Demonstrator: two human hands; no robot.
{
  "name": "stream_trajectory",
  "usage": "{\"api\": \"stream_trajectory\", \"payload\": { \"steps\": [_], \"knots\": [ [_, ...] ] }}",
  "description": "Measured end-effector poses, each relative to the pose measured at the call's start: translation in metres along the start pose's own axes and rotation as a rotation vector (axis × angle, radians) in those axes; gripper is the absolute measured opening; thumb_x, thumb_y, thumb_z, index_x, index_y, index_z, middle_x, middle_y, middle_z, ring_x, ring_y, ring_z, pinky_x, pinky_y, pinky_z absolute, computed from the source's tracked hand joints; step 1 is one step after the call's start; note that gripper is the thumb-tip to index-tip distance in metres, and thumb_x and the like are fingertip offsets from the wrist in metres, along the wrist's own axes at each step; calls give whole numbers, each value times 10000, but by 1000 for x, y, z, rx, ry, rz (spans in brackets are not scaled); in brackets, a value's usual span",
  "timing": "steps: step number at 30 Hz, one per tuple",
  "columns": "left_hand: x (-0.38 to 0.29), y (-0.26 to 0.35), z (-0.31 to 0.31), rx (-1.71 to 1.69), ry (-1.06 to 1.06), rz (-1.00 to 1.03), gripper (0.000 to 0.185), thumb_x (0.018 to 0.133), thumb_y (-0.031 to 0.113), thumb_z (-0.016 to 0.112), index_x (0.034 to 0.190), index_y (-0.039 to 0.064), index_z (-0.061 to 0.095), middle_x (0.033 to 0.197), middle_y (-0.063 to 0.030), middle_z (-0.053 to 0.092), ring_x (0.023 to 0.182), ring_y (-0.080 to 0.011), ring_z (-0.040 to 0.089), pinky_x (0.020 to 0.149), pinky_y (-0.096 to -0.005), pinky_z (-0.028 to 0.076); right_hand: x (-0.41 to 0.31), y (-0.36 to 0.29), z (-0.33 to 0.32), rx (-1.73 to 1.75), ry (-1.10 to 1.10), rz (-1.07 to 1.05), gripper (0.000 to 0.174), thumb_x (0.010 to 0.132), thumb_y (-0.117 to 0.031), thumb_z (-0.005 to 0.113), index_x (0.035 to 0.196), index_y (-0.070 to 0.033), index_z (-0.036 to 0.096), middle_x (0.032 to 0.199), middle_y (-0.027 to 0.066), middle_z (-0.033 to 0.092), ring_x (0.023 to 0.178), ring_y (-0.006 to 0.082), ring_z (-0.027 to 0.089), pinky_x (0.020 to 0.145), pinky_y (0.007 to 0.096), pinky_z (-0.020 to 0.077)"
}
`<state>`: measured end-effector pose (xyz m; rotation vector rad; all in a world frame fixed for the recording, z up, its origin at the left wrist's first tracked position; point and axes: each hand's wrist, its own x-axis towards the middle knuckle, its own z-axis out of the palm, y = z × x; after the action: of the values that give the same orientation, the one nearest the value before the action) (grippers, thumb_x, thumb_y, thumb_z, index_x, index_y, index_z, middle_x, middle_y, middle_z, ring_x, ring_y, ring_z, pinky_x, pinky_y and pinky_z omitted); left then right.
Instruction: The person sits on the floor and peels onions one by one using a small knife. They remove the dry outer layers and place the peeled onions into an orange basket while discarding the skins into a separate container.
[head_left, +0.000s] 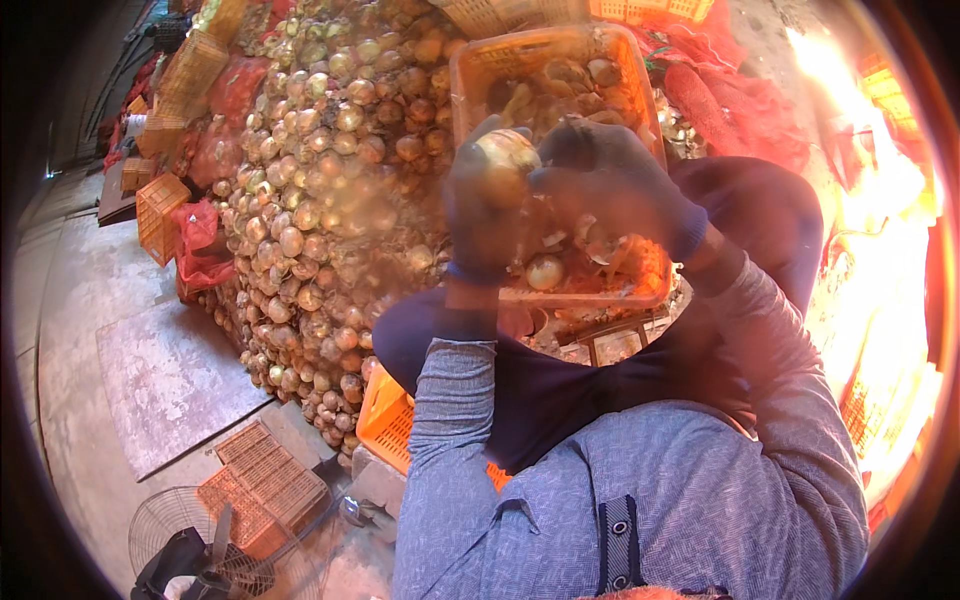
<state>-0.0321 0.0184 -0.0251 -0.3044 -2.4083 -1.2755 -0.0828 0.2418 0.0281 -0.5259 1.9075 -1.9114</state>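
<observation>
Both hands wear dark knit gloves and are raised over an orange plastic crate (652, 281). My left hand (480, 202) is closed around a yellow onion (510, 161) with papery skin. Close on its right, my right hand (615, 172) has curled fingers near the onion; haze and blur hide whether it grips anything. In the crate lie loose onion skins (559, 90) and a pale onion (544, 272), which sits near its front edge below the hands.
A large heap of onions (292, 240) rises at the left of the crate. Red mesh sacks (705, 112) lie at the upper right. Another orange crate (386, 420) stands by my left knee. A wire fan (202, 540) and a stack of crates (262, 487) are at the lower left.
</observation>
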Motion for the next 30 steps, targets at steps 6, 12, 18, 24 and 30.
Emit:
{"api": "stream_trajectory", "payload": {
  "steps": [6,12,18,24,30],
  "knots": [
    [8,35,12,-943,-42,-638,584,1028,30,791,1565,-41,572,1376,-163,736,1241,-212,717,1056,-348,599,10,-12,-11,-548,-122,100,466,869,-387,901,1017,41,787,807,201,747,714,236,730,716,421,576],
    [12,29,-3,-321,-414,-188,636,1005,231,822,1561,26,588,1397,-128,702,1219,-240,707,1052,-376,580,1,-7,-27,-347,-263,96,414,876,-378,899,1045,-8,820,863,225,775,778,355,772,758,463,603],
    [23,41,6,-1175,-203,-949,529,1014,227,781,1471,2,637,1328,-145,719,1163,-244,727,1041,-409,592,1,3,-25,-690,-97,-202,309,904,-317,861,1004,-30,805,883,207,774,840,409,776,786,521,616],
    [-2,-5,9,-895,-222,-575,465,1152,304,607,1494,-11,607,1315,-144,739,1194,-262,735,1067,-422,609,-16,20,4,-961,57,-592,170,944,-284,764,946,-123,712,896,101,685,842,352,730,729,495,572],
    [-10,-39,9,-1091,-54,-851,560,1116,492,642,1397,7,642,1290,-171,742,1171,-320,738,1053,-464,620,-30,16,15,-996,-118,-524,117,956,-270,722,970,-154,709,958,78,673,917,326,710,795,483,571]
  ]
}}
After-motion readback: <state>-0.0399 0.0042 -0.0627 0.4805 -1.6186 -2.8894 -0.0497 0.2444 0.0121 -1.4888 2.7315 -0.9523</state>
